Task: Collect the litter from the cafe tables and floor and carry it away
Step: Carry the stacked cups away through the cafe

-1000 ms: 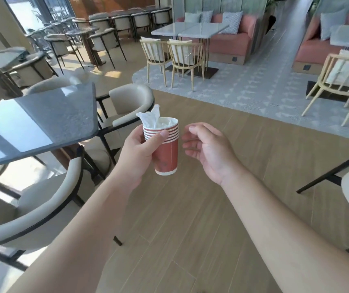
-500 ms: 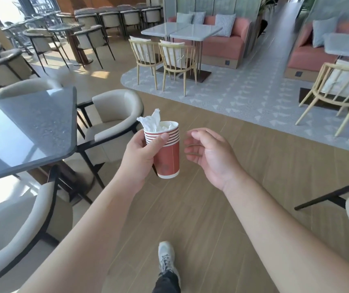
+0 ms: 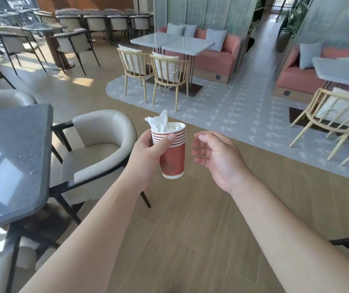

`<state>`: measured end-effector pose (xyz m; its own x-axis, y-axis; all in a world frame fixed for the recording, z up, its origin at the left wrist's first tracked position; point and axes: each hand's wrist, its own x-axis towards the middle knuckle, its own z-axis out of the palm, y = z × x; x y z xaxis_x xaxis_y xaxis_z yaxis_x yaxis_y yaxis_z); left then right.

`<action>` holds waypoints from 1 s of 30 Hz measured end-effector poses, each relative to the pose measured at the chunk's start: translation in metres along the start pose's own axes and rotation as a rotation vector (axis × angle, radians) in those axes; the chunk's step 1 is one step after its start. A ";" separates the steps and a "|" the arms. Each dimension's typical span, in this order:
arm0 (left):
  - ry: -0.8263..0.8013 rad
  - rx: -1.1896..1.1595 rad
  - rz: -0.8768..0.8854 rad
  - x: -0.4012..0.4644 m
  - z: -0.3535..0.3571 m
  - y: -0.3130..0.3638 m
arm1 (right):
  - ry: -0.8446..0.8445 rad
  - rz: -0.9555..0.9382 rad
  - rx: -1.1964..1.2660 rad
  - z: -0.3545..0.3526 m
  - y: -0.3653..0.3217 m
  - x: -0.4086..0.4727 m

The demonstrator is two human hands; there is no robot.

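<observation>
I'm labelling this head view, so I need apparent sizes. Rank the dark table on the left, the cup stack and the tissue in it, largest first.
1. dark table, though nearness inflates it
2. cup stack
3. tissue

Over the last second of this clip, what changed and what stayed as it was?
The view advanced: the dark table and cream armchair slid toward the wearer. A shoe seen mid-step is gone. Unchanged: left hand grips the stacked red cups stuffed with tissue; right hand beside them, open, empty.
</observation>
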<state>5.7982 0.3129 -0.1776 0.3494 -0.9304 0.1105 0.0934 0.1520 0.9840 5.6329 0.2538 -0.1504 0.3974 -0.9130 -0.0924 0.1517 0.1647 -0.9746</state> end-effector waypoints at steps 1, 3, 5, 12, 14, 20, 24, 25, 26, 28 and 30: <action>-0.003 -0.002 0.000 0.013 -0.003 0.000 | 0.002 -0.003 -0.006 0.004 -0.002 0.013; -0.004 -0.001 -0.004 0.036 -0.009 -0.002 | 0.002 -0.011 -0.002 0.009 -0.003 0.036; -0.005 -0.001 -0.010 0.057 -0.014 -0.006 | 0.010 -0.017 0.004 0.012 -0.004 0.058; 0.008 0.030 -0.029 0.131 -0.024 -0.020 | -0.012 -0.007 0.018 0.014 0.002 0.138; 0.016 0.033 -0.036 0.155 -0.024 -0.027 | -0.014 0.003 0.028 0.010 0.005 0.164; 0.058 0.047 -0.039 0.245 -0.016 -0.048 | -0.048 0.011 0.070 -0.004 0.009 0.267; 0.086 0.091 -0.057 0.316 -0.005 -0.058 | -0.098 0.007 0.093 -0.019 0.000 0.348; 0.090 0.103 -0.064 0.336 -0.001 -0.057 | -0.106 0.004 0.094 -0.025 -0.005 0.368; 0.091 0.115 -0.068 0.356 0.004 -0.056 | -0.111 0.003 0.095 -0.030 -0.011 0.387; 0.100 0.136 -0.057 0.396 0.014 -0.048 | -0.119 0.001 0.100 -0.039 -0.028 0.425; 0.108 0.152 -0.021 0.436 0.023 -0.038 | -0.130 -0.009 0.106 -0.047 -0.045 0.462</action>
<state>5.9257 -0.1059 -0.1632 0.4476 -0.8904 0.0823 -0.0375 0.0732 0.9966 5.7670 -0.1924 -0.1592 0.5080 -0.8599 -0.0498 0.2479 0.2014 -0.9476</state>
